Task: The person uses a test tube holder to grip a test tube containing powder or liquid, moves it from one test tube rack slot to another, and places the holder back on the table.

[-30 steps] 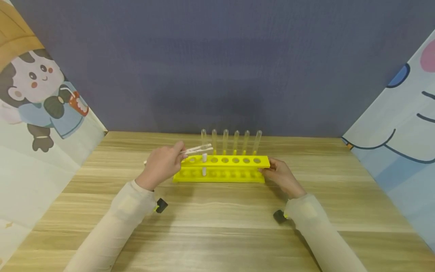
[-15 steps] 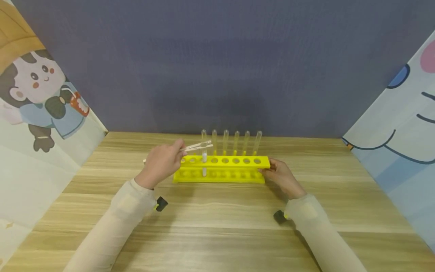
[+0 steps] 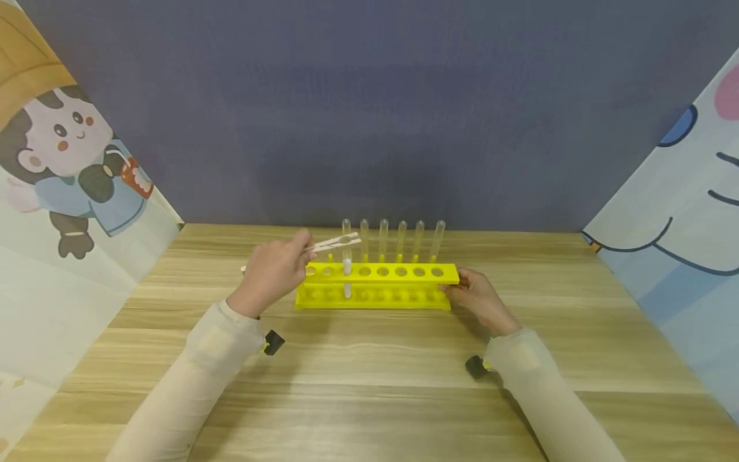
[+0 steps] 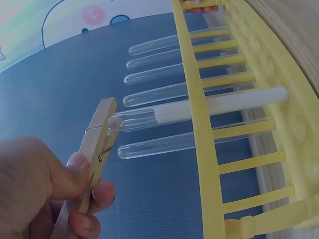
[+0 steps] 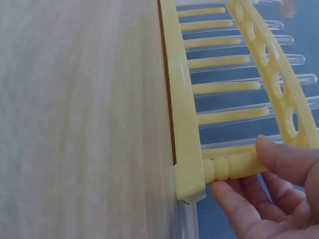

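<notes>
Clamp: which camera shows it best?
The left wrist: the clamp is large, its prongs plain at the top of the white-filled tube, though the left hand covers its lower part. The head view shows it small, its middle hidden by that hand. In the right wrist view I can't make it out.

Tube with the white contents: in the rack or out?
In. The white-filled tube runs through the top plate of the yellow rack, its lower end at the base. Cannot tell if fully seated.
</notes>
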`<state>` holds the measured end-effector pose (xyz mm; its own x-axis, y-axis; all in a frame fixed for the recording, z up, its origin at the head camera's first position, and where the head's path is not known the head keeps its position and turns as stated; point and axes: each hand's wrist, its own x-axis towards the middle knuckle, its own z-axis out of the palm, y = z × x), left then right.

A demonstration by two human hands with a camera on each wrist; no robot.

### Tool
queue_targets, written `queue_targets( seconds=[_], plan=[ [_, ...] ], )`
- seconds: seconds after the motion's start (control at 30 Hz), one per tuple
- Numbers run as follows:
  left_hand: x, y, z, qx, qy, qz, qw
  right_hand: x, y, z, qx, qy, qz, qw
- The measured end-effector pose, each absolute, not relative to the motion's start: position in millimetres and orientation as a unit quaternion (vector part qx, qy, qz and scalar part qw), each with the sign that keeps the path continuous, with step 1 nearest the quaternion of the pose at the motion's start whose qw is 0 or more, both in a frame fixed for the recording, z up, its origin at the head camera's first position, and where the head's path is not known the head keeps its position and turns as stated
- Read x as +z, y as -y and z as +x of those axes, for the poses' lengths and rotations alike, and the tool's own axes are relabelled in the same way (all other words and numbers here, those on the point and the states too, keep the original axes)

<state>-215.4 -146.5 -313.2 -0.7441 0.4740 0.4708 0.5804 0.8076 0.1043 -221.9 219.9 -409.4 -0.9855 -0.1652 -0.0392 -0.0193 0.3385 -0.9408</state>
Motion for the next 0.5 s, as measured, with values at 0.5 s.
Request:
queue_targets(
  seconds=[0.5],
  plan=[
    [-311.0,147.3,-217.6,-0.123,0.918,-0.282,0.25,-407.3,-219.7,-221.8,-0.567,-0.819,-0.06,0.063]
  ],
)
